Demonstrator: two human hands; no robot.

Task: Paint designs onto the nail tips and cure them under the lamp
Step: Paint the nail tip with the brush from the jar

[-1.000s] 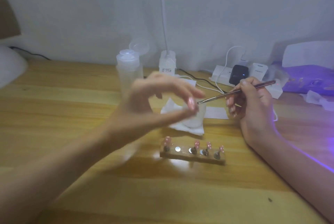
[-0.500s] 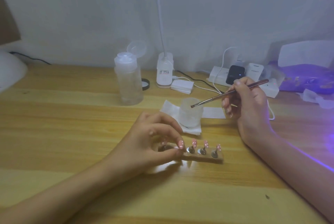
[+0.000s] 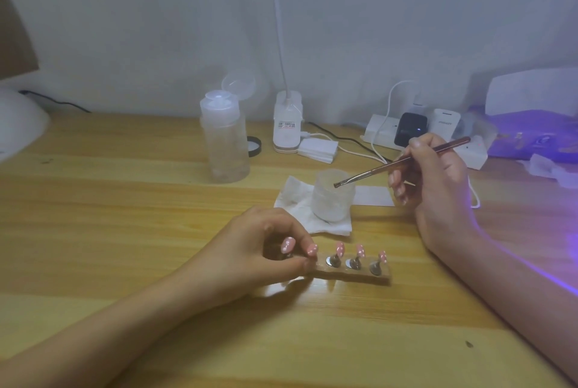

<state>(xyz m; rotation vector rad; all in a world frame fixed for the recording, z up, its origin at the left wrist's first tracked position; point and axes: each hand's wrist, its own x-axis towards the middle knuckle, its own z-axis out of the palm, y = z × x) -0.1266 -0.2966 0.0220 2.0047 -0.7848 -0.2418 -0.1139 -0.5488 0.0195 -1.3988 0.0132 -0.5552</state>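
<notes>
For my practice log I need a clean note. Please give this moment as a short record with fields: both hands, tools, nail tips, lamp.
Left hand: pinches a pink nail tip at the wooden holder, left end
Right hand: holds the brush, bristles at the frosted cup mouth
Other tips: pink, standing along the holder
Cup: on a white tissue
Lamp: far right, glowing purple
Bottle: clear, lid open, behind the cup

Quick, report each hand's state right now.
Left hand: closed, pinching a nail tip at the wooden holder.
Right hand: closed, gripping the brush.
</notes>
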